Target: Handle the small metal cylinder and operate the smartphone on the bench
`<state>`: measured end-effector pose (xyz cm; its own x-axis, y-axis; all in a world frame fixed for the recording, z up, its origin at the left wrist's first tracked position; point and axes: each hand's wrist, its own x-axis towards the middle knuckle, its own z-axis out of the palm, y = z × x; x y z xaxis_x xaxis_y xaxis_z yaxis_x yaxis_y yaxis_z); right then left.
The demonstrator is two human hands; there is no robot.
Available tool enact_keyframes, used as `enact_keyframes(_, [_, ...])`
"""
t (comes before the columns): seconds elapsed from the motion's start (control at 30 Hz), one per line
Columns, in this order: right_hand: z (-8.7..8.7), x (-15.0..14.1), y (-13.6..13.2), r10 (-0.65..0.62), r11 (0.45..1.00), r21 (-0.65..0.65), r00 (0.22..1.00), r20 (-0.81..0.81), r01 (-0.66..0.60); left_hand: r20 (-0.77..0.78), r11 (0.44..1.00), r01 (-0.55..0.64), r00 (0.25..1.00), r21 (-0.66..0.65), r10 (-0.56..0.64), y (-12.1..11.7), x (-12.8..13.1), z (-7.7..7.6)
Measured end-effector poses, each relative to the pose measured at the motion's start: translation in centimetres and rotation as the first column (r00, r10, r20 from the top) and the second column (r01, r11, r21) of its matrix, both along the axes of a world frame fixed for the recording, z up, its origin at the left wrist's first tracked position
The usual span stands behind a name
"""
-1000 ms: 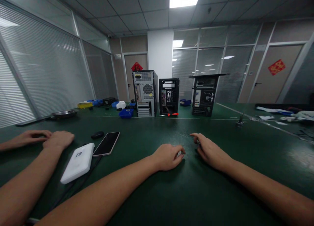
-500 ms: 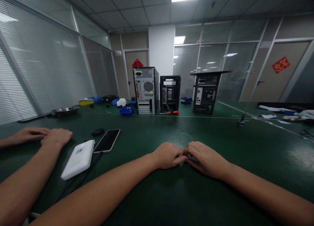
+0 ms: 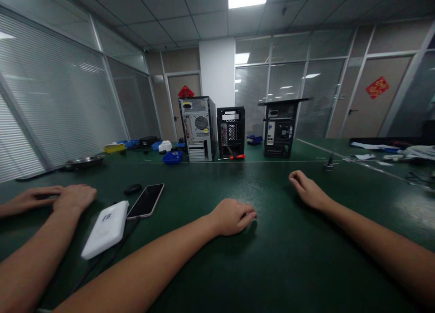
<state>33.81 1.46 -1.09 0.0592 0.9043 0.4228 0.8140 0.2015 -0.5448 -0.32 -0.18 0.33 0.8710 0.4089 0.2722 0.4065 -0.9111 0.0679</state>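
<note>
My left hand [image 3: 234,217] rests knuckles-up on the green table mat [image 3: 278,258], just left of centre. Its fingers are curled under, and what they cover is hidden. My right hand [image 3: 306,189] lies farther right and farther from me, apart from the left hand, with its fingers curled in. I cannot make out anything inside it. A smartphone [image 3: 146,201] lies face up and a white power bank [image 3: 106,222] with a cable sits to the left of my left forearm.
Another person's two hands [image 3: 73,198] rest on the mat at far left. Three computer cases [image 3: 198,128] stand at the back, with a red-handled screwdriver [image 3: 237,157], blue bins [image 3: 172,157] and a metal pan [image 3: 83,160]. Papers and cables lie at far right.
My hands came together fingertip to fingertip half a second ago. Since then my right hand has drawn away to the right and farther out. My left hand has stayed put.
</note>
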Motion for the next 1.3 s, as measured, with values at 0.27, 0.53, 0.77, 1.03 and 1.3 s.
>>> enact_keyframes(0.27, [-1.7,5.9,2.3,-0.209,0.976,-0.102,0.962,-0.173,0.194,0.001,1.000,0.010,1.000,0.019,-0.010,0.1,0.0,-0.1])
enact_keyframes(0.53, [1.0,6.6,1.2,-0.227,0.971,0.020,0.950,-0.212,0.237,0.000,1.000,0.008,1.000,0.022,-0.008,0.1,0.0,-0.2])
enact_keyframes(0.77, [2.9,9.3,-1.8,-0.220,0.975,-0.042,0.969,-0.115,0.216,-0.007,1.000,0.015,1.000,-0.003,-0.015,-0.1,0.0,0.2])
enact_keyframes(1.03, [2.4,9.8,-1.5,-0.170,0.982,-0.071,0.984,0.063,0.174,-0.011,0.999,0.017,1.000,0.032,-0.016,-0.1,0.0,0.2])
enact_keyframes(1.3, [1.7,9.6,-0.9,-0.150,0.982,-0.098,0.983,0.104,0.160,-0.017,1.000,0.022,1.000,0.018,-0.022,-0.1,0.0,0.2])
